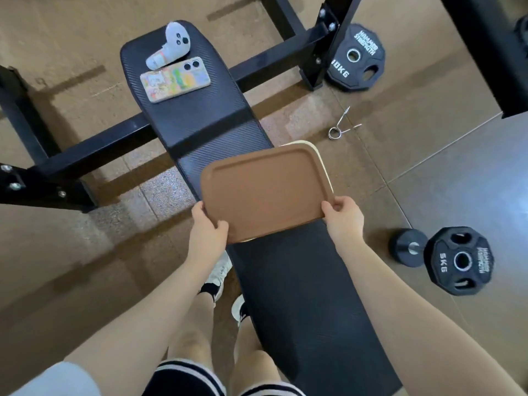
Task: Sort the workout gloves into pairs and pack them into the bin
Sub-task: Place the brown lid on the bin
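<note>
Gloves aren't visible anywhere, so presumably they're in the bin (320,155) already. Going big to small: long black worktop (300,281) runs straight away from the person, brown lid (265,190) sits over the cream bin across it, long side left-right. Left hand (207,227) and right hand (344,217) each pinch a near corner, about equally close. Phone (175,79) lies well beyond.

Lid (265,192) over bin (321,161) on bench (300,281); phone (175,79) behind
</note>
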`<state>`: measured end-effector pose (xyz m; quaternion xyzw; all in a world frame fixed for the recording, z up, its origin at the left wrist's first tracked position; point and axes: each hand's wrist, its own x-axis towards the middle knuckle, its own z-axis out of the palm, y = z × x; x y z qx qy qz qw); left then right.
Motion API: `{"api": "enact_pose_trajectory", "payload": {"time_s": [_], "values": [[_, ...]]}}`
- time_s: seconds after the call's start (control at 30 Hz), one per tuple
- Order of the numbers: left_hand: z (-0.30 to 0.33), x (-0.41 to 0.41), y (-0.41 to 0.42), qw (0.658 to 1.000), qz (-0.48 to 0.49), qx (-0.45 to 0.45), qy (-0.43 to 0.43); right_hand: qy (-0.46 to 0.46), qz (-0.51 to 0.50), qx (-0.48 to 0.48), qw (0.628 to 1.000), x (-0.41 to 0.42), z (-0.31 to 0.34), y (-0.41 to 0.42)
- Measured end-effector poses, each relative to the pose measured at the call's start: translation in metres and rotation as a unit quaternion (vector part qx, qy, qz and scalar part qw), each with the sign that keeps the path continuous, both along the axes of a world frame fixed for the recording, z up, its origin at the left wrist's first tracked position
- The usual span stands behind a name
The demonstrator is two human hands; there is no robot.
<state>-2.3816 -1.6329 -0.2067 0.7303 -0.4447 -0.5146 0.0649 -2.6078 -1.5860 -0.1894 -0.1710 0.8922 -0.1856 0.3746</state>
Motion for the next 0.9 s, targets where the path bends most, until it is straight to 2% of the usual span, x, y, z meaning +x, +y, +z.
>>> {"api": "enact_pose_trajectory", "payload": {"time_s": [0.13,0.23,0.33,0.47,0.57,0.7,0.77,0.8,0.83,0.9], "values": [[-0.015,-0.009,0.006,0.994,-0.056,-0.026,-0.092,0.019,-0.002,0.011,1.000,-0.014,-0.021,0.005],[-0.021,-0.014,-0.004,0.998,-0.034,-0.012,-0.050,0.033,0.014,0.017,0.999,-0.019,-0.032,0.003],[-0.021,-0.023,-0.019,0.998,-0.026,-0.047,-0.027,0.026,0.042,-0.003,0.999,-0.024,-0.039,-0.008],[-0.027,-0.037,-0.044,0.987,-0.056,-0.138,-0.066,0.010,0.075,-0.019,0.997,-0.029,-0.044,-0.033],[-0.034,-0.038,-0.062,0.973,-0.097,-0.174,-0.112,0.013,0.104,-0.026,0.994,-0.028,-0.048,-0.054],[-0.038,-0.035,-0.072,0.966,-0.146,-0.178,-0.121,-0.005,0.154,0.045,0.987,-0.032,-0.049,-0.077],[-0.039,-0.035,-0.074,0.948,-0.195,-0.183,-0.174,0.080,0.236,0.083,0.965,-0.027,-0.044,-0.088],[-0.039,-0.035,-0.076,0.929,-0.233,-0.198,-0.210,0.136,0.298,0.069,0.942,-0.022,-0.043,-0.093],[-0.038,-0.037,-0.078,0.907,-0.273,-0.223,-0.231,0.171,0.357,0.028,0.918,-0.015,-0.043,-0.097],[-0.040,-0.045,-0.085,0.870,-0.342,-0.278,-0.221,0.185,0.459,-0.040,0.868,0.002,-0.048,-0.106]]}}
